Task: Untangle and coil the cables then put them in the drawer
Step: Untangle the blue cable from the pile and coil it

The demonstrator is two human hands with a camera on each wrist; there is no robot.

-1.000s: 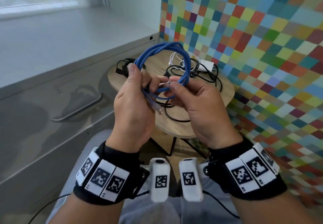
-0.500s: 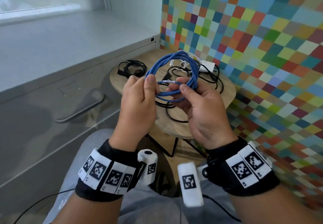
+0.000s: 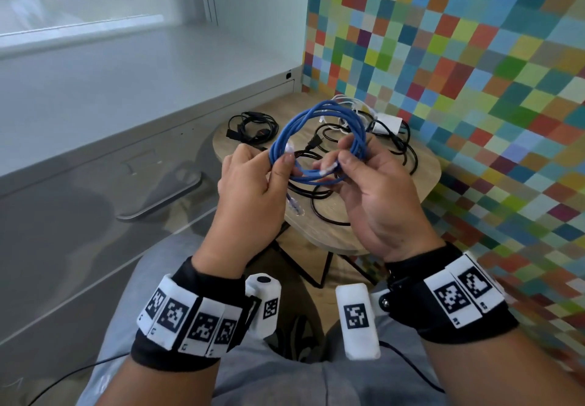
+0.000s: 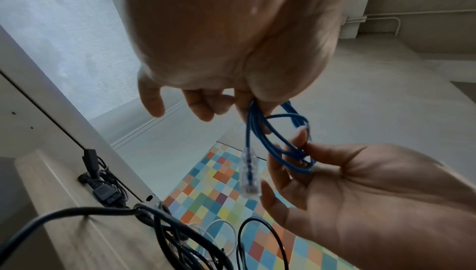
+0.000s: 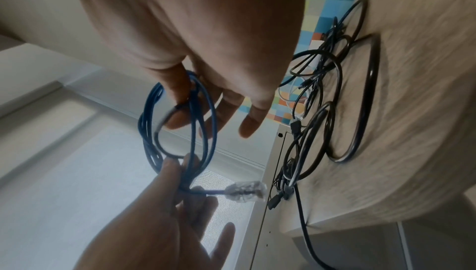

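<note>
Black cables (image 3: 319,190) lie tangled on the small round wooden table (image 3: 424,181), a white charger (image 3: 387,122) at its far edge; a grey metal drawer (image 3: 95,203) stands left; above the table the left hand (image 3: 250,196) and right hand (image 3: 376,196) pinch the coiled blue cable (image 3: 316,139), its clear plug (image 4: 248,174) dangling.

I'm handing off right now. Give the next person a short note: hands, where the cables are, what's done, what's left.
Left hand pinches one side of the blue cable coil; a clear plug hangs below it.
Right hand pinches the other side, near the second plug.
Blue cable is coiled, held above the table.
Black cables and a white one lie tangled there; a small black bundle sits apart.
Drawer is shut.
Left: stow blue, then sort the rest.
</note>
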